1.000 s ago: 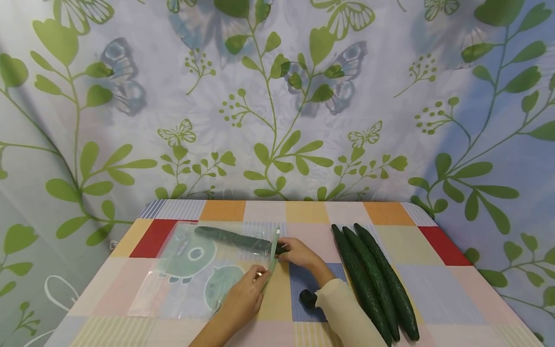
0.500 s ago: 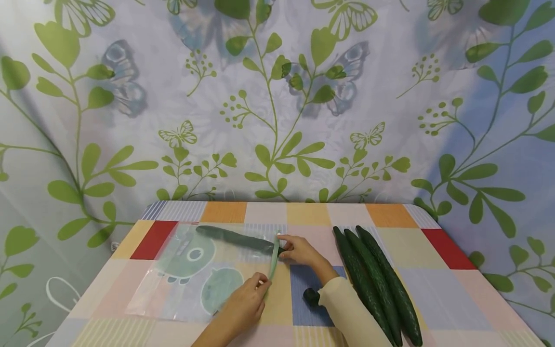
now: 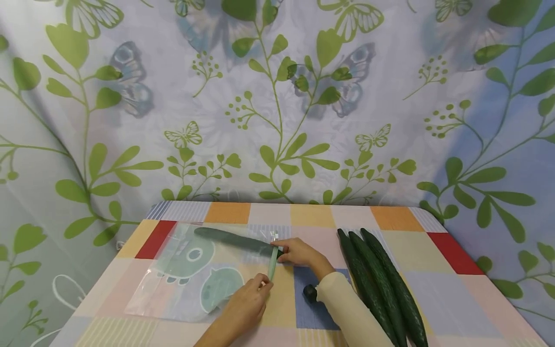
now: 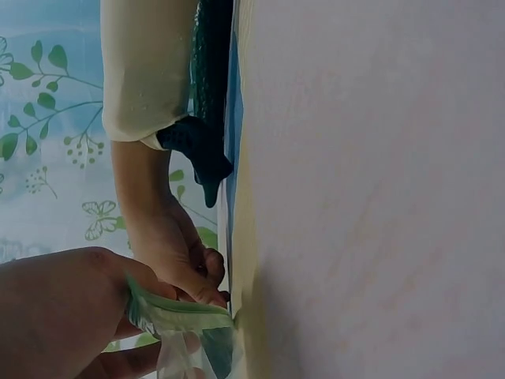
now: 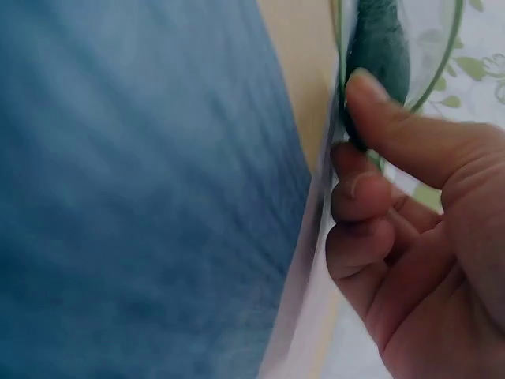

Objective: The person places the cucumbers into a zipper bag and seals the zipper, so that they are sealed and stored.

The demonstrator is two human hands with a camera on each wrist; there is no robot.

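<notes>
A clear zip bag (image 3: 173,301) printed with pale green cartoon figures lies flat on the table, its mouth facing right. Inside it is one dark green cucumber (image 3: 234,240), whose right end is at the opening. My left hand (image 3: 247,301) pinches the lower part of the green zip strip (image 4: 181,316) between thumb and fingers. At the upper part of the mouth, my right hand (image 3: 301,253) holds the cucumber's end, with its index finger stretched over the strip. In the right wrist view the thumb (image 5: 402,130) lies against the cucumber end and the other fingers are curled.
Three long cucumbers (image 3: 381,289) lie side by side to the right of my right forearm. A small black device (image 3: 310,293) sits at the right wrist. Behind the patchwork-covered table (image 3: 446,299) hangs a leaf-and-butterfly curtain (image 3: 277,96). A white cable (image 3: 65,291) loops at left.
The cucumber's end has gone slightly further into the bag mouth. My right index finger has moved onto the zip strip, while the left hand keeps its pinch. The head view has shifted slightly.
</notes>
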